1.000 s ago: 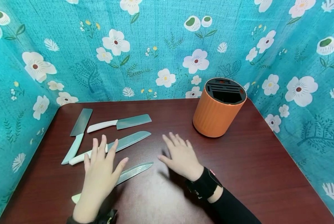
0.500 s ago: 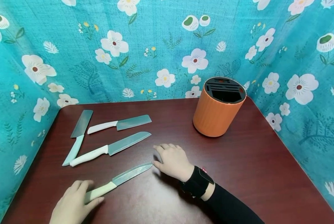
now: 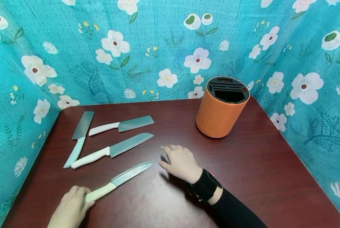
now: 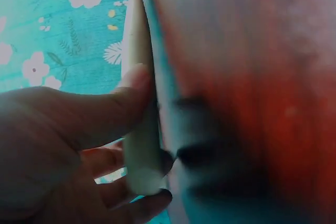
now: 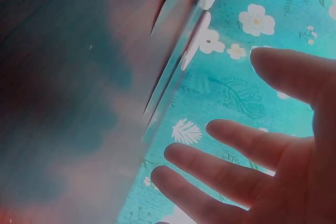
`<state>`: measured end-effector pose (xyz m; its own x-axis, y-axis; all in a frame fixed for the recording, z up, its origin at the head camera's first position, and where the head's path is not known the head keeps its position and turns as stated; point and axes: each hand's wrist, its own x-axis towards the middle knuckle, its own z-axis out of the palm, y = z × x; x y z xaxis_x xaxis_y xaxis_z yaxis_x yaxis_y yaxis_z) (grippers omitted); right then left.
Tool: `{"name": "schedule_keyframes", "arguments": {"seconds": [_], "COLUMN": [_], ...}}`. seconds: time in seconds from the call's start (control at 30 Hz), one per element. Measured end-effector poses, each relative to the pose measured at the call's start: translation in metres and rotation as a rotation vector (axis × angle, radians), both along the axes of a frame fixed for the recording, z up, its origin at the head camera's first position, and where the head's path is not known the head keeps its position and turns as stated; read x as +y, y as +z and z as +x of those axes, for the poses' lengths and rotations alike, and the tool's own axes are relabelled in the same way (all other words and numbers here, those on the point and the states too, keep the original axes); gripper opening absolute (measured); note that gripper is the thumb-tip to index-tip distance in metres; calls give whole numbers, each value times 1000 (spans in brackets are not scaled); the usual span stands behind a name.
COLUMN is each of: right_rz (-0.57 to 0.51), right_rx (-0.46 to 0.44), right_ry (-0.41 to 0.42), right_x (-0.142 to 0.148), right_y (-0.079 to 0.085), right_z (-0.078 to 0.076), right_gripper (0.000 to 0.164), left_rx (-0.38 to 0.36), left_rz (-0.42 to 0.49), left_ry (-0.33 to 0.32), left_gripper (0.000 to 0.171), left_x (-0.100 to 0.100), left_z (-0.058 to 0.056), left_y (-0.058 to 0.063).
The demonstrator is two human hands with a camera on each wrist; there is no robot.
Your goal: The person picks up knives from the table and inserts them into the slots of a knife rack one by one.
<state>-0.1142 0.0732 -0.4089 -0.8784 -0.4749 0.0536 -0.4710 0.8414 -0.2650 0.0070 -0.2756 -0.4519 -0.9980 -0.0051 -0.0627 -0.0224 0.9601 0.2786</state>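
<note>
My left hand (image 3: 70,207) grips the pale green handle (image 4: 137,40) of a kitchen knife (image 3: 131,173) at the front left of the table. Thumb and fingers lie on opposite sides of that handle in the left wrist view, and the blade points away to the right. My right hand (image 3: 182,162) hovers low over the middle of the table, just right of the knife's tip. Its fingers (image 5: 226,174) are relaxed and spread, holding nothing. Behind the left hand lie a white-handled chef's knife (image 3: 130,144), a white-handled cleaver (image 3: 135,123) and a light-blue-handled cleaver (image 3: 83,125).
An orange round knife block (image 3: 219,115) with a black slotted top (image 3: 228,90) stands at the back right of the dark red table (image 3: 261,164). A turquoise flowered curtain (image 3: 147,31) hangs behind and along both sides.
My left hand has come down and back from above the knives and taken the pale green handle. The knife has shifted slightly left. My right hand has lowered a little, its fingers bending more.
</note>
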Motion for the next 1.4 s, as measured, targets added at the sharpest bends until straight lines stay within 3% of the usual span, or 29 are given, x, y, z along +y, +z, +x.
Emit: {"name": "schedule_keyframes", "arguments": {"seconds": [0.13, 0.23, 0.3, 0.43, 0.5, 0.57, 0.63, 0.73, 0.9, 1.03, 1.2, 1.4], "right_rz": [-7, -33, -88, -268, -369, -461, -526, -580, -640, -662, -692, -756], "right_rx": [78, 176, 229, 254, 235, 221, 220, 237, 202, 227, 231, 89], "right_ry": [-21, -38, -39, -9, 19, 68, 132, 258, 434, 501, 533, 565], "right_x": [5, 9, 11, 12, 11, 10, 10, 10, 8, 3, 1, 8], "right_y": [3, 11, 20, 45, 59, 75, 92, 115, 147, 159, 160, 159], "right_z": [2, 3, 3, 4, 6, 10, 14, 18, 23, 26, 26, 26], "right_gripper": [55, 54, 54, 61, 64, 61, 55, 48, 50, 45, 19, 24], "left_rx": [185, 353, 454, 579, 606, 652, 712, 814, 942, 1022, 1019, 991], "left_rz": [43, 78, 119, 206, 263, 352, 455, 593, 555, 517, 545, 614], "left_ry": [-52, -92, -75, 12, 59, 61, 31, -80, -239, -345, -457, -487], "left_gripper": [35, 39, 41, 45, 49, 56, 65, 74, 62, 49, 47, 49], "left_x": [0, 3, 9, 28, 39, 52, 64, 81, 110, 130, 146, 153], "left_z": [2, 0, -2, -9, -12, -17, -22, -32, -48, -55, -53, -50], "left_y": [13, 32, 49, 91, 113, 133, 149, 166, 177, 179, 181, 178]}}
